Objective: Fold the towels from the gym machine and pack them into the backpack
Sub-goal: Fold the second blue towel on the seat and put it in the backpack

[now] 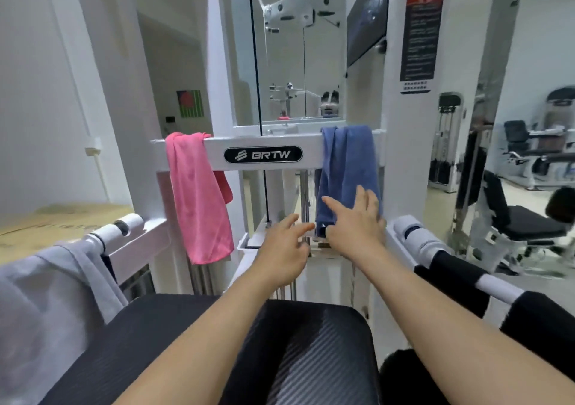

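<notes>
A blue towel (345, 168) hangs over the right end of the white crossbar (264, 143) of the gym machine. A pink towel (196, 199) hangs over the bar's left end. My right hand (354, 224) is stretched out with straight fingers over the lower part of the blue towel. My left hand (284, 249) reaches forward just left of that towel's bottom edge, fingers spread and holding nothing. A pale grey towel (46, 295) drapes over the machine's left arm. No backpack is in view.
A black padded seat (280, 351) lies below my forearms. White arms with black foam rollers (451, 274) stick out at both sides. Behind the crossbar are a mirror and cable. More gym machines (525, 218) stand at the right.
</notes>
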A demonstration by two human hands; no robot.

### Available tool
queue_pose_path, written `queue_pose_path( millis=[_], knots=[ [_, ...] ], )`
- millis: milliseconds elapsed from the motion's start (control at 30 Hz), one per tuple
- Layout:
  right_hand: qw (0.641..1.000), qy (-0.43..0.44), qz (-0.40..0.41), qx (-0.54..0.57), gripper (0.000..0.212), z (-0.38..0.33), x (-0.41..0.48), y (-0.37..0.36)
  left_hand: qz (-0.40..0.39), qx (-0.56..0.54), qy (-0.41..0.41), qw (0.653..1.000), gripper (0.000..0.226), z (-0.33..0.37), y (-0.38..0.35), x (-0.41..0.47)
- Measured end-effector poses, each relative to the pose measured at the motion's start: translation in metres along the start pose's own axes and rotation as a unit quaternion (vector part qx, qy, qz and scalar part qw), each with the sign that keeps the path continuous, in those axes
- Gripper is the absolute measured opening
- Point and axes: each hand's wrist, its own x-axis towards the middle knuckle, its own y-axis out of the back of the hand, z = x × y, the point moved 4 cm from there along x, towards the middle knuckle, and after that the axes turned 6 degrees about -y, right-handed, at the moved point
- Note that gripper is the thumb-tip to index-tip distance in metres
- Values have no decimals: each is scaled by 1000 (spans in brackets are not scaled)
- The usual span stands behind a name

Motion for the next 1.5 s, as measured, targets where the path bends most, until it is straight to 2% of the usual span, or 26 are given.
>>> queue_pose_path(
  millis=[133, 200, 267, 333, 433, 500, 533, 633, 700, 733, 800, 833, 867, 900, 967, 1033, 1100, 1133, 1167, 1267, 1367, 1433, 1500],
  knots=[
    [999, 18, -1, -37, 74, -28, 39, -19, -7, -58, -26, 998, 44, -6, -5, 31],
    [1000, -4, -7, -25, 79, -36, 57, -27, 10, -104, -27, 994, 43, -15, -3, 37],
    [1000, -18, 13, 7, 73, -38, 73, -32, 14, -123, -28, 992, 44, -24, -1, 39],
    [990, 4, 84, 113, 50, -40, 82, -28, 30, -143, -40, 988, 41, -30, 4, 41],
    [923, 7, 162, 348, 26, -38, 66, -11, 82, -189, -41, 978, 43, -33, 19, 43],
    [882, 10, 145, 449, 25, -40, 44, 5, 130, -209, -62, 967, 51, -34, 31, 41],
    [871, 30, 118, 475, 30, -43, 30, 12, 155, -220, -93, 958, 54, -32, 39, 41],
    [869, 99, -23, 484, 31, -55, -13, 28, 173, -185, -205, 946, 61, -21, 63, 31],
    [853, 125, -144, 486, 24, -61, -37, 32, 127, -110, -279, 946, 46, -10, 72, 19],
    [840, 134, -198, 488, 23, -63, -48, 35, 83, -97, -282, 951, 34, -7, 72, 12],
    [801, 152, -270, 512, 17, -62, -68, 48, -45, -148, -198, 968, 21, -7, 68, -12],
    [780, 163, -294, 528, 13, -60, -77, 56, -98, -195, -160, 963, 12, -8, 66, -25],
    [763, 168, -317, 538, 15, -57, -85, 63, -121, -242, -128, 954, 15, -9, 68, -39],
    [758, 163, -343, 529, 24, -53, -94, 68, -125, -289, -105, 943, 18, -9, 71, -52],
    [782, 146, -395, 460, 41, -44, -110, 70, -114, -355, -85, 924, 19, -5, 82, -78],
    [802, 151, -439, 375, 35, -39, -134, 71, -111, -354, -89, 924, 20, 5, 94, -107],
    [795, 162, -448, 376, 9, -37, -160, 77, -109, -375, -89, 916, 19, 16, 104, -137],
    [778, 167, -451, 403, 15, -35, -174, 82, -120, -397, -83, 906, 22, 22, 109, -152],
    [755, 172, -457, 438, 20, -32, -187, 86, -148, -413, -81, 895, 24, 28, 114, -167],
    [655, 214, -473, 549, 24, -31, -225, 100, -287, -436, -102, 847, 36, 49, 127, -215],
    [578, 261, -465, 617, 19, -37, -259, 118, -300, -472, -90, 824, 62, 52, 147, -251],
    [566, 265, -423, 656, 21, -40, -270, 129, -276, -492, -81, 821, 62, 48, 160, -269],
    [577, 244, -396, 672, 24, -42, -278, 133, -255, -482, -65, 835, 38, 43, 168, -279]
  ],
)
